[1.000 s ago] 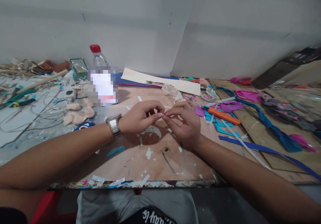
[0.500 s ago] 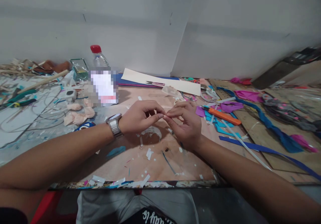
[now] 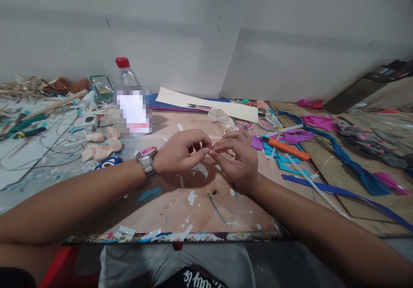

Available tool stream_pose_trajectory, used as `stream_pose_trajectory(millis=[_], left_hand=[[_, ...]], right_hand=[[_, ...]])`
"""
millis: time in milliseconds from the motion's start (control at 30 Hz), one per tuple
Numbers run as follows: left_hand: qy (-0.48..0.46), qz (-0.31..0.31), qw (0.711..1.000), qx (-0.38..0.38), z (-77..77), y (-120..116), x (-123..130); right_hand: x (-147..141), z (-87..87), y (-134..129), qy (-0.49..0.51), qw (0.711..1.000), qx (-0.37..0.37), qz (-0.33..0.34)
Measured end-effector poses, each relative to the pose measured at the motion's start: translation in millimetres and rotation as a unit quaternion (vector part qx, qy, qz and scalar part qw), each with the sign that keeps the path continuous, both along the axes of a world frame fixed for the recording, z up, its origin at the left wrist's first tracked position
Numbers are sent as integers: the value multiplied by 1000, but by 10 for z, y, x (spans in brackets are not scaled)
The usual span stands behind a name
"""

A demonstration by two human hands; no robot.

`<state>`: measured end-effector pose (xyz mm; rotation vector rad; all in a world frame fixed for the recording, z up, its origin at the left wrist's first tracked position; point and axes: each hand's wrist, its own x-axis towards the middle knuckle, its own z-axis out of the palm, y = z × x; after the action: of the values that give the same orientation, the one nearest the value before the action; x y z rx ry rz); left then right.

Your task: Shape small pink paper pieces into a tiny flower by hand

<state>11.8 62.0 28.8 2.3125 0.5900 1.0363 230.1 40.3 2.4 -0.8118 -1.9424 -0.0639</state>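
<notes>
My left hand (image 3: 183, 150), with a metal watch (image 3: 147, 162) at its wrist, is closed in a pinch over the middle of the table. Its thumb and forefinger meet the fingertips of my right hand (image 3: 238, 161), which pinches too. Whatever sits between the fingertips is too small to make out. Beneath the hands, a clear plastic piece (image 3: 200, 171) lies on the wooden tabletop (image 3: 193, 217). Behind them rest small thread snips (image 3: 200, 106) on a cream strip of card (image 3: 180, 98). An orange utility knife (image 3: 287, 149) lies right of my right hand.
A red-capped bottle (image 3: 123, 63) stands at the back behind a bright phone screen (image 3: 134, 111). Green-handled pliers (image 3: 27, 126) and peach fabric scraps (image 3: 101, 146) lie left. Blue ribbon (image 3: 342, 193) and purple scraps (image 3: 297, 137) are on the right. White paper bits litter the front edge.
Both hands keep their pinch and have shifted very slightly left. The watch face now shows pink where it looked pale before.
</notes>
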Motion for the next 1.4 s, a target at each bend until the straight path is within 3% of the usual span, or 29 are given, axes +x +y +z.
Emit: stream_pose_trajectory(millis=[433,900,1400], left_hand=[[31,26,998,37,-9,-23,21],[-6,21,999,28,-24,55,-18],[31,39,997,51,-45,-32,21]], right_hand=[[-8,12,-18,7,1000,-23,-12],[27,-13,24,14,1000,-8,-5],[5,-16,19,20,999,-30,7]])
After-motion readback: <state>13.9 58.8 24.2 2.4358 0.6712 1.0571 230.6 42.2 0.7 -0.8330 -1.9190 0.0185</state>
